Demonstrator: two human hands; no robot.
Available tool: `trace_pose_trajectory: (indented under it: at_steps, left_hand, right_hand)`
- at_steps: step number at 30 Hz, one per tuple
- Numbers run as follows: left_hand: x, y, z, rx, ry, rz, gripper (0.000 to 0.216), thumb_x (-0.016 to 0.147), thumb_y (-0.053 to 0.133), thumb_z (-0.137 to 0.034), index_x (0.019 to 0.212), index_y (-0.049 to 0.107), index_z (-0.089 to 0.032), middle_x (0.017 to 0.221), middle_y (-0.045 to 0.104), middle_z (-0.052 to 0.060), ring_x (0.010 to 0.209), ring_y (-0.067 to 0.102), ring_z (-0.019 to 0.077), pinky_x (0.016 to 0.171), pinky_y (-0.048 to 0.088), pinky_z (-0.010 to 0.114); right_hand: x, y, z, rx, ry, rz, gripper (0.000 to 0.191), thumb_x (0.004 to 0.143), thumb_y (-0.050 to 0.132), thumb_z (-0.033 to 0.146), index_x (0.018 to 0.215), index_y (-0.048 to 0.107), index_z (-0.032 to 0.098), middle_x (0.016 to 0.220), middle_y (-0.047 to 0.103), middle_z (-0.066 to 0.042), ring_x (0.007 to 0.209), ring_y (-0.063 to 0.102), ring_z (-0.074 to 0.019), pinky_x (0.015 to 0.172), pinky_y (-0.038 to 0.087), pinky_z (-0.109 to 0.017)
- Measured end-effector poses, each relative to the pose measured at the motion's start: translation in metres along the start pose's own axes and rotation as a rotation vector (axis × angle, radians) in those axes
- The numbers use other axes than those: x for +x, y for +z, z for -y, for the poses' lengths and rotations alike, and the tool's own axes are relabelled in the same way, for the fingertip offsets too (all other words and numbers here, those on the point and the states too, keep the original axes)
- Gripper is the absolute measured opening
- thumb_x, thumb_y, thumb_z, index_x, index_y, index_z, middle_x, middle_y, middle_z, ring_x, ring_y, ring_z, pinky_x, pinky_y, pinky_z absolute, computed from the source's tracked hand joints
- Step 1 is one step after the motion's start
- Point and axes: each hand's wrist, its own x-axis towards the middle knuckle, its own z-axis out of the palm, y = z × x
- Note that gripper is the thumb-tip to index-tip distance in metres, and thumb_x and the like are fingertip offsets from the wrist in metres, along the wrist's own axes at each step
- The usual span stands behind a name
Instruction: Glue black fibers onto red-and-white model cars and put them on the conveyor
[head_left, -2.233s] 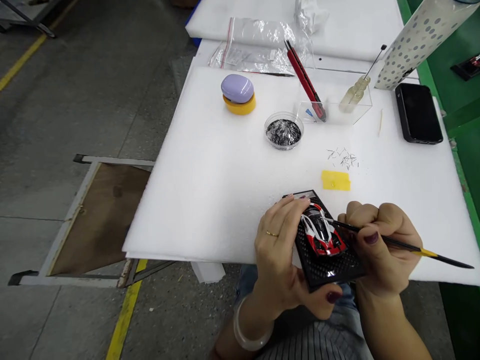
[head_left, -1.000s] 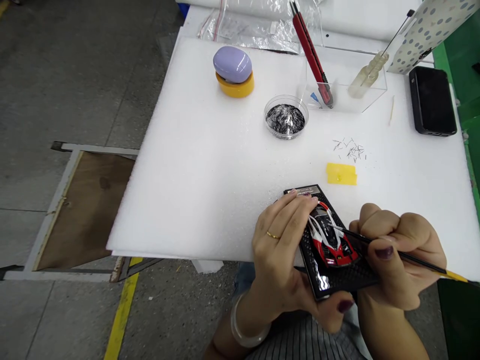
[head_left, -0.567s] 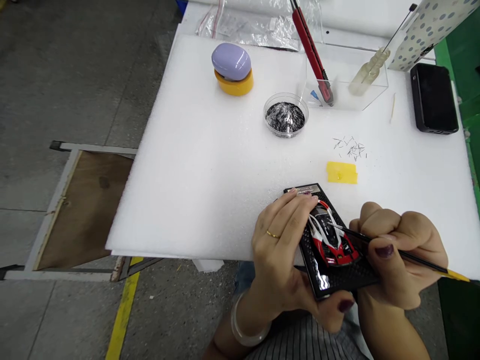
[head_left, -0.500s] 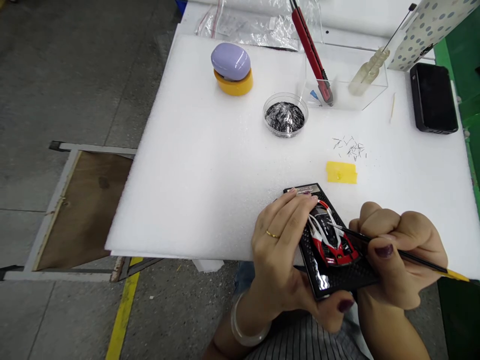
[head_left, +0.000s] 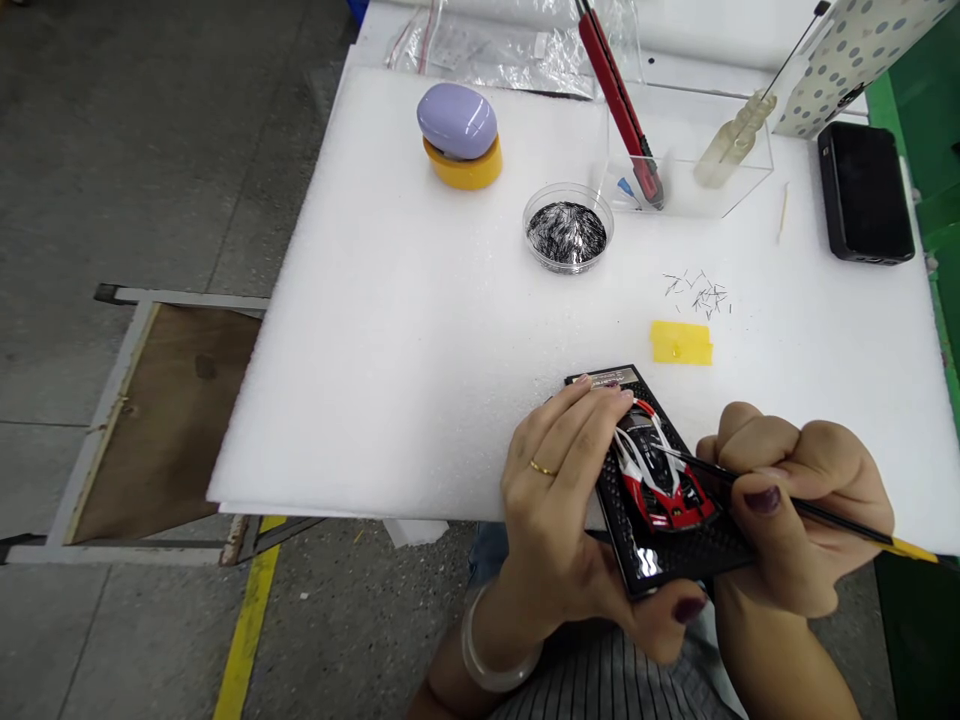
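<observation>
My left hand (head_left: pixel 559 470) is wrapped round a black display base (head_left: pixel 651 572) at the table's front edge, with the thumb along its near side. A red, white and black model car (head_left: pixel 664 480) sits on that base, partly covered by my left fingers. Pinched in my right hand (head_left: pixel 802 490) is a fine paintbrush (head_left: pixel 829 516) with a black handle and a yellow end. Its thin silver tip is at the car's dark windscreen area; whether it touches I cannot tell. Beyond the base lie a piece of yellow tape (head_left: pixel 681 342) and loose short black strands (head_left: pixel 701 292).
A clear round dish (head_left: pixel 568 228) holds black strands. Behind it, a clear box (head_left: pixel 750 190) contains a red utility knife (head_left: pixel 619 100) and a small bottle (head_left: pixel 733 145). A purple case (head_left: pixel 457 120) rests on a yellow tape roll (head_left: pixel 465 172). A black device (head_left: pixel 866 192) lies right.
The whole view has shifted very slightly. Both hands keep the same grip, and the brush tip stays at nearly the same spot on the car.
</observation>
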Motion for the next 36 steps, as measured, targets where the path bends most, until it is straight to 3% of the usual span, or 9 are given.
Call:
trace_pose_trajectory:
  at_steps: [14, 20, 26, 29, 32, 36]
  left_hand:
    - [-0.002, -0.001, 0.001, 0.011, -0.016, 0.016, 0.049, 0.099, 0.046, -0.047, 0.136, 0.061, -0.018, 0.13, 0.072, 0.01, 0.131, 0.061, 0.0298, 0.111, 0.052, 0.051]
    - [-0.001, 0.0, 0.002, 0.011, -0.004, 0.019, 0.056, 0.099, 0.044, -0.056, 0.135, 0.061, -0.017, 0.129, 0.072, 0.01, 0.13, 0.062, 0.0304, 0.111, 0.052, 0.049]
    - [0.0, 0.002, -0.004, 0.048, 0.001, 0.017, 0.083, 0.086, 0.044, -0.084, 0.131, 0.062, -0.016, 0.123, 0.073, 0.014, 0.125, 0.064, 0.0342, 0.11, 0.049, 0.051]
    - [0.001, 0.009, -0.013, 0.184, 0.026, 0.0, 0.09, 0.078, 0.05, -0.09, 0.129, 0.062, -0.017, 0.119, 0.073, 0.014, 0.122, 0.064, 0.0359, 0.113, 0.042, 0.054]
    - [0.001, 0.022, -0.023, 0.314, 0.037, -0.034, 0.094, 0.072, 0.05, -0.096, 0.122, 0.065, -0.018, 0.113, 0.074, 0.013, 0.118, 0.064, 0.0362, 0.12, 0.025, 0.056]
    - [-0.002, 0.043, -0.032, 0.407, 0.045, -0.031, 0.091, 0.071, 0.052, -0.096, 0.116, 0.067, -0.018, 0.112, 0.075, 0.013, 0.117, 0.062, 0.0376, 0.121, 0.014, 0.058]
  right_hand:
    - [0.0, -0.003, 0.001, 0.013, -0.007, 0.041, 0.016, 0.087, 0.07, 0.011, 0.082, 0.057, 0.02, 0.061, 0.043, 0.003, 0.057, 0.041, -0.0124, 0.045, 0.032, -0.029]
    - [0.0, 0.001, 0.006, 0.038, 0.039, 0.003, 0.015, 0.086, 0.072, 0.014, 0.082, 0.059, 0.02, 0.061, 0.045, 0.002, 0.057, 0.039, -0.013, 0.045, 0.032, -0.028]
    - [0.011, -0.005, 0.004, 0.029, -0.017, -0.068, 0.017, 0.086, 0.074, 0.021, 0.079, 0.059, 0.022, 0.057, 0.043, 0.003, 0.052, 0.033, -0.0131, 0.041, 0.027, -0.027]
    - [0.012, -0.02, 0.01, -0.121, 0.0, -0.103, 0.01, 0.096, 0.066, 0.03, 0.088, 0.066, 0.023, 0.063, 0.054, 0.001, 0.055, 0.047, -0.0147, 0.05, 0.038, -0.03]
    - [0.007, -0.04, 0.025, -0.306, 0.077, -0.045, 0.026, 0.104, 0.053, 0.038, 0.091, 0.07, 0.023, 0.076, 0.067, -0.004, 0.072, 0.062, -0.0179, 0.067, 0.048, -0.034]
    - [0.0, -0.065, 0.042, -0.506, 0.278, 0.158, 0.016, 0.093, 0.071, 0.036, 0.091, 0.063, 0.023, 0.101, 0.072, -0.004, 0.096, 0.067, -0.0198, 0.082, 0.05, -0.032]
